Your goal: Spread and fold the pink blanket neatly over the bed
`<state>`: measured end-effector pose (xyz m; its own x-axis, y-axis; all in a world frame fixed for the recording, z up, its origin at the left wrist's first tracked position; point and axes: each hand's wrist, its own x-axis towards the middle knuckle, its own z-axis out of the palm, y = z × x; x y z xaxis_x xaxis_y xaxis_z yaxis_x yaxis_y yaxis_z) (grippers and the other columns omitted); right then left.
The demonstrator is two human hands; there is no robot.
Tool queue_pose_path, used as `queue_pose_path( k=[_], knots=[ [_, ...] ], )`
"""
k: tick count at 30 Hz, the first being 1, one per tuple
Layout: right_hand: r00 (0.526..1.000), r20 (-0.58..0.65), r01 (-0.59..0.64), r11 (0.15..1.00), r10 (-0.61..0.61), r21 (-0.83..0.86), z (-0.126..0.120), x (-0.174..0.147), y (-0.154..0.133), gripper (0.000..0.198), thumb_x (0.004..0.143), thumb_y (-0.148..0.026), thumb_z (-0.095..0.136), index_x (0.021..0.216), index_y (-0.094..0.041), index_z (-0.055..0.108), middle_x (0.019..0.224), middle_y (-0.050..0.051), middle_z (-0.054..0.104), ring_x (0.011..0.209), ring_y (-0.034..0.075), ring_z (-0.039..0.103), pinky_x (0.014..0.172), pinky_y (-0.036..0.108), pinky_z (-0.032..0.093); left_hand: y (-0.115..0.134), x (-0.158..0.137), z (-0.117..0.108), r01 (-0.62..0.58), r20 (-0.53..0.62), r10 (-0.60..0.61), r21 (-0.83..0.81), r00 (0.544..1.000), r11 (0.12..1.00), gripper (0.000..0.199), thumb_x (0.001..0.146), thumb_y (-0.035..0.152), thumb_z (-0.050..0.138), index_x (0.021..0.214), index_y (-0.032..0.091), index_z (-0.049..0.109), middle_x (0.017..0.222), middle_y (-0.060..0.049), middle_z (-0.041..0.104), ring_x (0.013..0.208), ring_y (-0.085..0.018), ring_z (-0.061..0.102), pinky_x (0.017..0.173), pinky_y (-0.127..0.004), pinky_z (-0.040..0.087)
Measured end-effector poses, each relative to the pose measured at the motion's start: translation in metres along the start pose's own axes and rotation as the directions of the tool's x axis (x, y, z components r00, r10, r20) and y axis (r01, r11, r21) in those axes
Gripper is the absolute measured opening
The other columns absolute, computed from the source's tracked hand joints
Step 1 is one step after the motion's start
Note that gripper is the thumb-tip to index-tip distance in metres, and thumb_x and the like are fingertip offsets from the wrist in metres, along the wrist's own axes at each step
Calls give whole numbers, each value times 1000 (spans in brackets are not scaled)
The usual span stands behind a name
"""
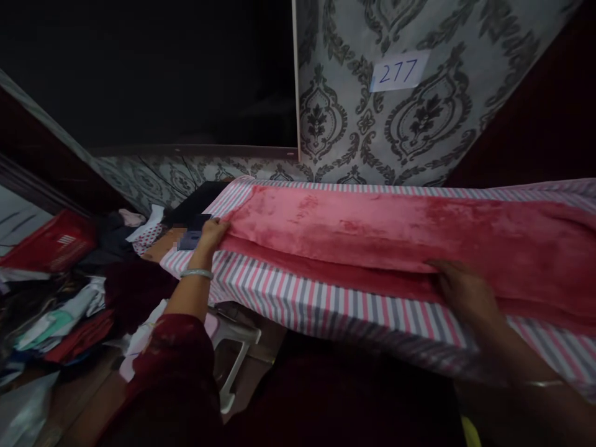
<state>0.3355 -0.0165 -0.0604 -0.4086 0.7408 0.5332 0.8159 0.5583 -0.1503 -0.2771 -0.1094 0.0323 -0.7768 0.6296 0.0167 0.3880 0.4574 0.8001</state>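
A pinkish-red plush blanket (pixel 335 226) lies folded lengthwise, its upper layer set back from the layer beneath along the front edge. It rests on a striped pink, grey and white sheet (pixel 279 282) that covers a long table. My left hand (pixel 215 231) is closed on the blanket's near left corner, fingers curled over the fabric. At the front edge, right of the middle, my right hand (pixel 465 288) grips the upper layer's rim; its fingertips are partly hidden by the fold. Beside my left hand lies a dark flat object (pixel 193 237), partly blurred out.
A large dark television (pixel 186 74) hangs on the patterned wall behind the table, with a paper marked 277 (pixel 400 71) to its right. Below left stand a white plastic stool (pixel 237 341), piles of clothes (pixel 79 323) and a red basket (pixel 56 242).
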Motion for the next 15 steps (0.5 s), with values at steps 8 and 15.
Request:
queue_pose_path(
  k=[8,15],
  knots=[
    [991,-97,98,995,-97,11,-21,-32,1,35,94,-28,41,104,-22,74,98,11,75,90,29,71,85,43,57,-19,-2,-22,104,56,-102,-27,993,994,19,59,31,71,69,20,58,55,6,48,49,-12,42,47,-24,31],
    [998,-25,-64,997,63,-40,-21,-50,-8,34,94,-29,45,103,-24,77,96,13,74,89,32,67,83,47,55,-38,-12,-17,126,68,-126,6,990,992,19,58,29,72,69,22,59,61,1,57,57,-16,52,52,-26,41]
  ],
)
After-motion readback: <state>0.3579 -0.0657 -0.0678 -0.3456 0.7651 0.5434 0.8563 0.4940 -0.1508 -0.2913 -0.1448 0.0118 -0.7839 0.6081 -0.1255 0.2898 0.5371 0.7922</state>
